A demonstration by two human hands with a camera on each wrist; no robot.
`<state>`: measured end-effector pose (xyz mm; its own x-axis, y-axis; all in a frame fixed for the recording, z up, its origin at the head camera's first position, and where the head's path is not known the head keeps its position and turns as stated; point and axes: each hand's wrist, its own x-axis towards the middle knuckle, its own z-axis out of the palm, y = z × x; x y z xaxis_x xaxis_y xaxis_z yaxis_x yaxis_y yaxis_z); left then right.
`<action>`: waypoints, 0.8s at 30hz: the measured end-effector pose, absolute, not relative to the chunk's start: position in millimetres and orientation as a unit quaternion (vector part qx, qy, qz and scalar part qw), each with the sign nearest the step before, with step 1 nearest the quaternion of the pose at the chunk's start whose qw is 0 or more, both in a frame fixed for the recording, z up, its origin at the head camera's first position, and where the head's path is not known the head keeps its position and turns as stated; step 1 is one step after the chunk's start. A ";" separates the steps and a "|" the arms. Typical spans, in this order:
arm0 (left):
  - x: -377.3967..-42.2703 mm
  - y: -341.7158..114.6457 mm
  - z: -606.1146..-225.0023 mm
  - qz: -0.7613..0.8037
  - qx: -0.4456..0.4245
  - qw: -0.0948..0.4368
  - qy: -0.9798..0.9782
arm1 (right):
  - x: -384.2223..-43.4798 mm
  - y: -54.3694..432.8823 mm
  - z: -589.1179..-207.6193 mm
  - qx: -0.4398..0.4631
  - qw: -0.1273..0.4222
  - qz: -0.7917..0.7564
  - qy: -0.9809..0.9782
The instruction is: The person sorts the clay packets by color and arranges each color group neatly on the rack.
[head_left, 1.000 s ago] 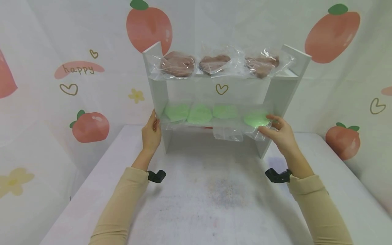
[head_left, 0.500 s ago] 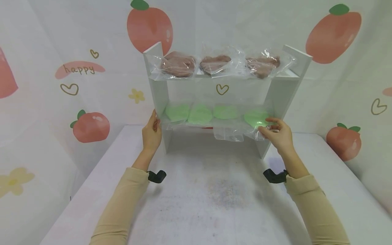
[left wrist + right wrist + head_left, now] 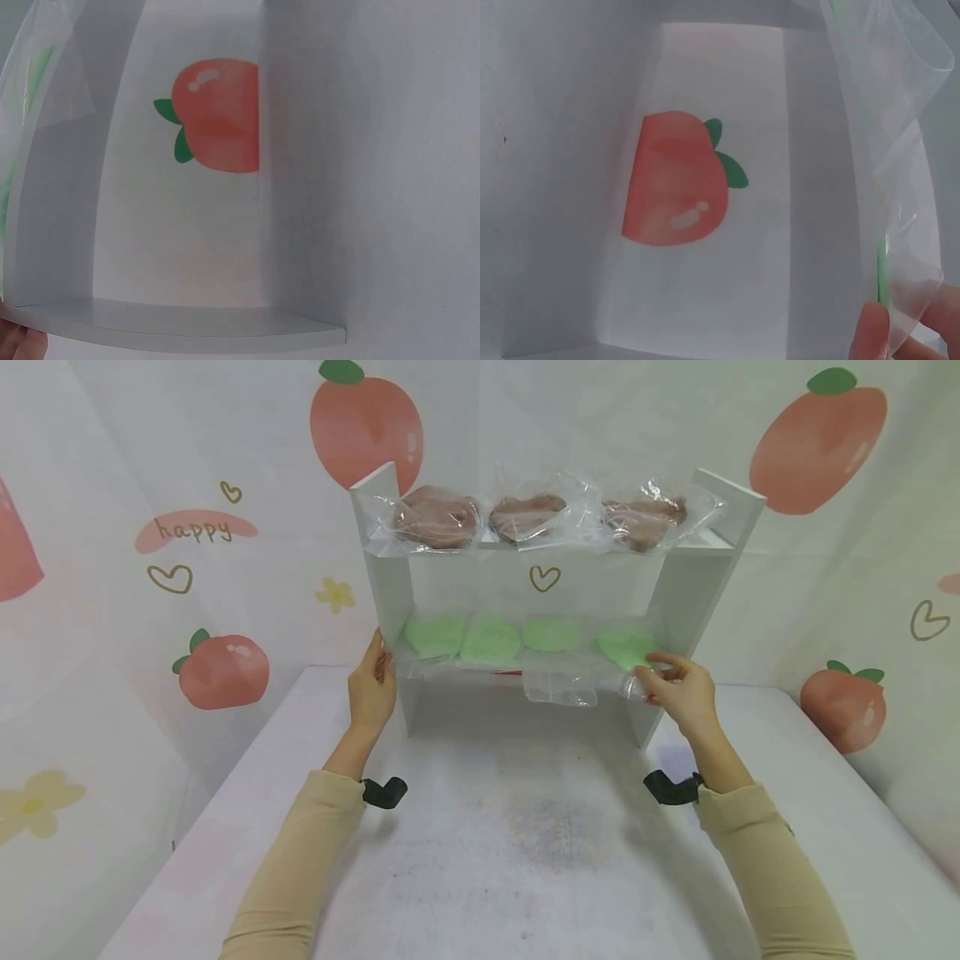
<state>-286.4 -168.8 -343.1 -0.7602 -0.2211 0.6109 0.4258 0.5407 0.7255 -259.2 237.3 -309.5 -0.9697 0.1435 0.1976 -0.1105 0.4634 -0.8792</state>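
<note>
My left hand holds the front edge of the left side board of a white two-tier shelf. In the left wrist view only its fingertips show beside that board. Near the right side board, my right hand pinches the front of a clear plastic bag with a flat green piece inside, at the right end of the lower tier. The right wrist view shows thumb and fingers on the clear bag at the tier's front edge. Several more bagged green pieces lie to its left.
On the upper tier rest three clear bags with brown lumps. An empty-looking bag end hangs over the lower tier's front edge. The shelf stands on a white table, before a curtain printed with fruit.
My right hand has shifted slightly left and down, and the bag's loose front end is now gathered at its fingers. The left hand stays on the side board.
</note>
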 end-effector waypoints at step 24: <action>-272.9 -193.7 -318.5 -0.414 -0.101 0.268 -0.864 | -220.0 244.3 -288.4 0.066 0.183 0.403 -0.894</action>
